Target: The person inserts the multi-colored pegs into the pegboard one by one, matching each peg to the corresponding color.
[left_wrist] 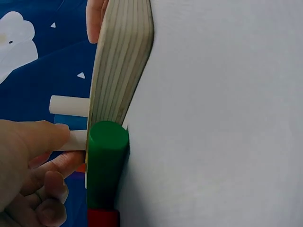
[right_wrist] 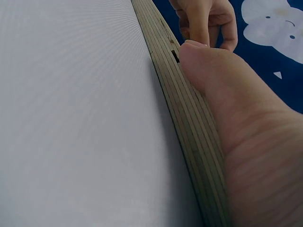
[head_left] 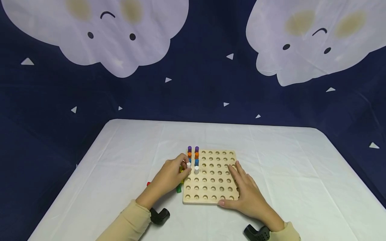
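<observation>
A light wooden pegboard (head_left: 200,202) with rows of round holes lies on the table. My left hand (head_left: 170,172) pinches a white peg (head_left: 188,165) between thumb and fingers at the board's left column; in the left wrist view this peg (left_wrist: 78,140) stands against the board's face. Beside it, another white peg (head_left: 196,170) is upright in the second column. Behind them stand pairs of blue pegs (head_left: 196,162), orange pegs (head_left: 196,155) and purple pegs (head_left: 197,149). Along the board's right side rests my right hand (head_left: 248,197), fingers spread on top, thumb at the front edge.
Left of the board, partly under my left hand, lie loose pegs: a green peg (head_left: 179,188), a yellow peg (head_left: 182,177) and a red peg (head_left: 148,183). A white cloth covers the table (head_left: 301,174). Behind hangs a dark blue curtain (head_left: 205,83) with clouds.
</observation>
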`<state>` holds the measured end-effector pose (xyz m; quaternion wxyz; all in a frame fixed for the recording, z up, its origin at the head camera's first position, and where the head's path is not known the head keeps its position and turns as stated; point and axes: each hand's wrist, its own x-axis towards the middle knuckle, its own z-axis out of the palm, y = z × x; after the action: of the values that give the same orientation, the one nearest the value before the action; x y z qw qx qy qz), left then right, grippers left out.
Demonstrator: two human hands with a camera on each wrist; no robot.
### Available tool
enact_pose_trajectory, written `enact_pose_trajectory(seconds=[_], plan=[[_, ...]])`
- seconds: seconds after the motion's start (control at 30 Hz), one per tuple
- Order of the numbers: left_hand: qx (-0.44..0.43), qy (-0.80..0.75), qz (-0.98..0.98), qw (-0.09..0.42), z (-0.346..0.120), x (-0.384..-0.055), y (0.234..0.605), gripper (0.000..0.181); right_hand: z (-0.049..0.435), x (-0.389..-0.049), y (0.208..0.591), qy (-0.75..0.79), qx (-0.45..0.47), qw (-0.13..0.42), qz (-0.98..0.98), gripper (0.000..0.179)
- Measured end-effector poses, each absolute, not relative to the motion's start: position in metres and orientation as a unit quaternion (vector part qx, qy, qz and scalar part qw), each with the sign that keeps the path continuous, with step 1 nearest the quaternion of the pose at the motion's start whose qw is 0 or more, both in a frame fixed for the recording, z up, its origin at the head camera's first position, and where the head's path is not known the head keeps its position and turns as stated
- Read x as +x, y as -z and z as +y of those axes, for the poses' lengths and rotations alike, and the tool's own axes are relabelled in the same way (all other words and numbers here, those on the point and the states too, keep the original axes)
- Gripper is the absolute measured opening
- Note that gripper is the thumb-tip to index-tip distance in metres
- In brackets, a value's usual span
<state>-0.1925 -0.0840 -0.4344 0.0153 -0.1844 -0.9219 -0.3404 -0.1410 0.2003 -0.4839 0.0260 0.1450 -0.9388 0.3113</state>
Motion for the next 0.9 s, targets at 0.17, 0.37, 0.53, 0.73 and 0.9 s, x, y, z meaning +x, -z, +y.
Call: enact_pose_trajectory(seconds=[0.17, 0.37, 0.53, 0.73, 0.9], plan=[[-0.177, 0.338, -0.924, 0.011, -0.083, -0.192, 0.434, 0.018, 0.200, -0.141, 0.484, -0.311, 0.145, 0.027, -0.939, 0.122], [-0.188, 0.326, -0.926, 0.011, -0.083, -0.191, 0.433, 0.015, 0.200, -0.141, 0.484, -0.309, 0.145, 0.029, -0.939, 0.122], [-0.204, 0.307, -0.930, 0.008, -0.084, -0.189, 0.432, 0.014, 0.200, -0.142, 0.483, -0.311, 0.145, 0.029, -0.939, 0.123], [-0.197, 0.317, -0.928, -0.005, -0.090, -0.187, 0.431, 0.023, 0.200, -0.141, 0.482, -0.314, 0.138, 0.020, -0.939, 0.124], [-0.158, 0.354, -0.922, -0.022, -0.106, -0.183, 0.425, 0.037, 0.200, -0.142, 0.482, -0.314, 0.135, 0.018, -0.940, 0.124]])
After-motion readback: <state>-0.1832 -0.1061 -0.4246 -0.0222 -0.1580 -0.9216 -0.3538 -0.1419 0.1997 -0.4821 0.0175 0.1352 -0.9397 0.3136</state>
